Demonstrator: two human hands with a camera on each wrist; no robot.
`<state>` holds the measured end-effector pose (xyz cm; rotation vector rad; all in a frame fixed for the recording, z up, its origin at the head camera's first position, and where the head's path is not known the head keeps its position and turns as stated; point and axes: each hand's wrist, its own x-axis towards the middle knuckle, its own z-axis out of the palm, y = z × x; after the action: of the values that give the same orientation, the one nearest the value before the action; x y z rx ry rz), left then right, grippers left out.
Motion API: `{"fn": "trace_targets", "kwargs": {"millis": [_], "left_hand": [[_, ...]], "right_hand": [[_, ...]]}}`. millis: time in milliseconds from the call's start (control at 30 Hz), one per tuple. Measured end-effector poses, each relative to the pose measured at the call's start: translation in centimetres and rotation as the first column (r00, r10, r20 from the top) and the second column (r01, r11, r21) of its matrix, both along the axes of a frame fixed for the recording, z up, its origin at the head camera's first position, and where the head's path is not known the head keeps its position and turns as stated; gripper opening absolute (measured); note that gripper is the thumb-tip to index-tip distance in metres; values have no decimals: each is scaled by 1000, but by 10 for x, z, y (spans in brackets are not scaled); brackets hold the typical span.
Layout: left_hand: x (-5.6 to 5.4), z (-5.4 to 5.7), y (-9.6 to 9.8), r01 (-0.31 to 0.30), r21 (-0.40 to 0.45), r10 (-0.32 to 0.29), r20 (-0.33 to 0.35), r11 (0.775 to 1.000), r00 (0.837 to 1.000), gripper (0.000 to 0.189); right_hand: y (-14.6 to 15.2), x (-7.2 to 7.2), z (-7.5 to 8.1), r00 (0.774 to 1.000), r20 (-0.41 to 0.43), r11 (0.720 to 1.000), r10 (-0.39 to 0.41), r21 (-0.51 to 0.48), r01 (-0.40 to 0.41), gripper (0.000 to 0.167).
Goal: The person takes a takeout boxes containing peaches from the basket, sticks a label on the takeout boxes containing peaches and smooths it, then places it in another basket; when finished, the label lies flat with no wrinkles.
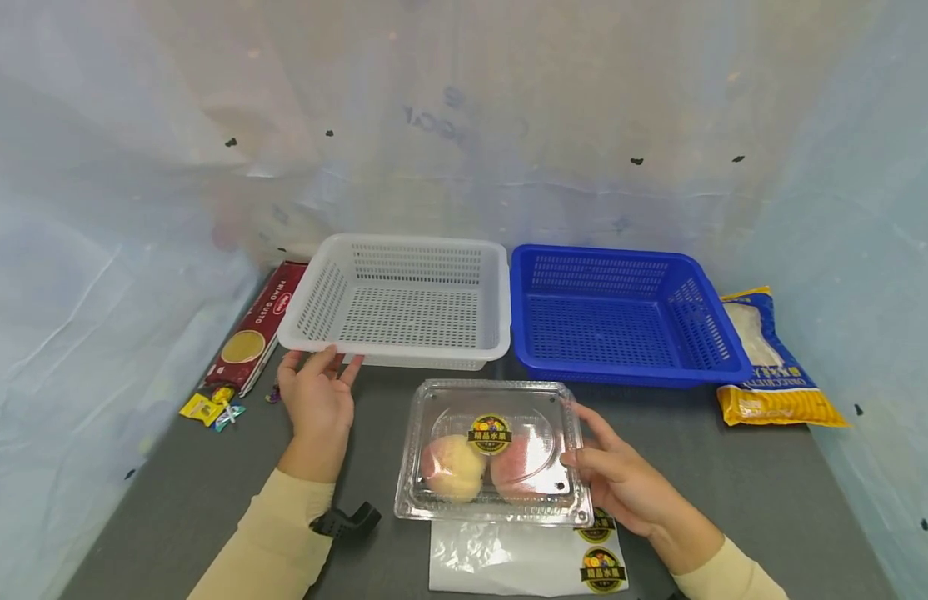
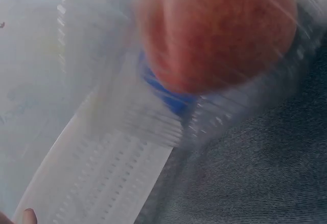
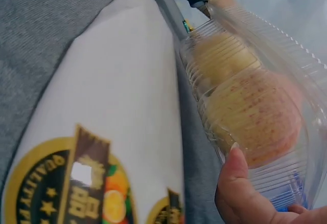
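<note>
My right hand point(image 1: 621, 475) grips the right side of a clear plastic fruit box point(image 1: 449, 400), its thumb on the wall in the right wrist view. Inside the closed box lie two peaches point(image 1: 452, 468), and a round fruit sticker point(image 1: 490, 434) is on the lid. The box is held up above the grey table, tilted. My left hand point(image 1: 317, 400) is at the front rim of the white basket point(image 1: 396, 350), fingers spread and fingertips right at the rim. In the left wrist view a blurred peach point(image 2: 219, 35) shows through the plastic, with a fingertip point(image 2: 29, 216) at lower left.
A blue basket point(image 1: 629, 367) stands right of the white one. A white sheet with fruit stickers point(image 1: 509, 558) lies in front, partly under the box. At left are a dark red packet point(image 1: 257, 333) and small wrapped sweets point(image 1: 202, 408); at right, a blue and yellow bag point(image 1: 779, 392).
</note>
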<state>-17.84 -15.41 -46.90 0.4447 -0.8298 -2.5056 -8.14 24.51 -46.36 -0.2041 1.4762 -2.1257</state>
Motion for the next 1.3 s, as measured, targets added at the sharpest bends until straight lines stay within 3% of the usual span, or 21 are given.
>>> {"fn": "trace_targets", "kwargs": {"millis": [267, 400, 633, 867, 1067, 1300], "left_hand": [[-3, 0, 2, -35, -47, 36, 29, 998, 999, 50], [-4, -2, 2, -36, -53, 37, 19, 998, 999, 47], [-5, -6, 0, -45, -47, 45, 16, 998, 999, 44], [-7, -9, 0, -51, -50, 52, 12, 997, 999, 46], [-7, -10, 0, -63, -70, 64, 8, 996, 998, 47], [-7, -9, 0, -58, -67, 58, -3, 996, 998, 45]], "right_hand": [[8, 0, 17, 990, -106, 988, 98, -107, -109, 70], [11, -5, 27, 984, -150, 987, 95, -112, -112, 70], [14, -19, 43, 980, -196, 992, 21, -115, -44, 67], [6, -39, 55, 978, -191, 991, -81, -119, 59, 63], [-4, -60, 62, 961, -216, 984, -171, -82, 157, 63], [-22, -86, 73, 956, -141, 966, -258, -53, 253, 71]]}}
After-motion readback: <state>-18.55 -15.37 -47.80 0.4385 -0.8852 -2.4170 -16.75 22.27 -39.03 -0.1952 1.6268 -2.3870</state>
